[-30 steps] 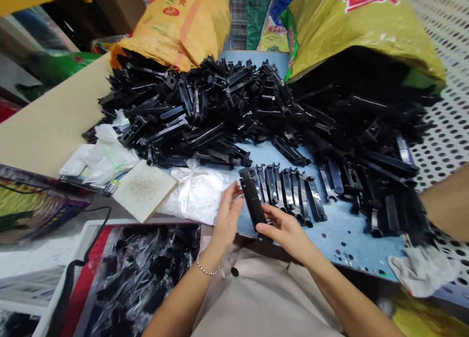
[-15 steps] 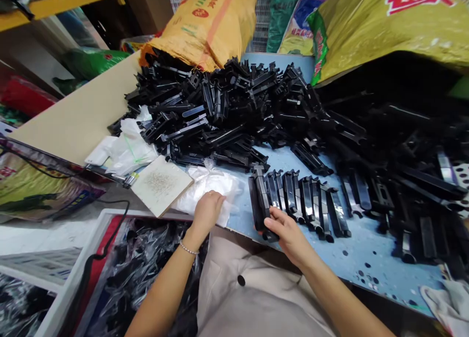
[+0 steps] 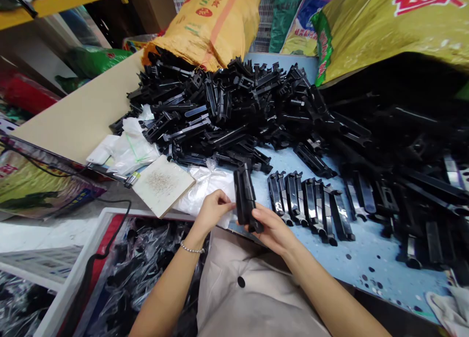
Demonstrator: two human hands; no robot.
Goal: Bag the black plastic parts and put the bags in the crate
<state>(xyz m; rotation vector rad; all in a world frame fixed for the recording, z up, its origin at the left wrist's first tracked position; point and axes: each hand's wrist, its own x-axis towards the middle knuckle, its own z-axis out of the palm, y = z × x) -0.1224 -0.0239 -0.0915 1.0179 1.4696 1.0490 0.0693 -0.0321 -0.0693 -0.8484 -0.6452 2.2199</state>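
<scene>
My right hand [image 3: 271,227] grips a long black plastic part [image 3: 245,195], held upright above the table's front edge. It looks like two pieces side by side, though I cannot be sure. Close to its left side is my left hand [image 3: 213,209], thumb and fingers pinched together; what they hold, if anything, is too thin to make out. Behind and beside the left hand lies a stack of clear plastic bags [image 3: 201,184]. Similar black parts [image 3: 313,205] stand in a row on the blue tabletop, right of my right hand.
A large heap of black parts [image 3: 220,107] covers the table's back. An orange sack [image 3: 216,24] and a yellow sack [image 3: 388,29] lie behind it. A square board [image 3: 161,184] sits left of the bags. Below left, a crate [image 3: 110,215] contains bagged black parts.
My right hand has brought the black part leftward, away from the row, toward my left hand. The left hand's fingers have turned toward the part.
</scene>
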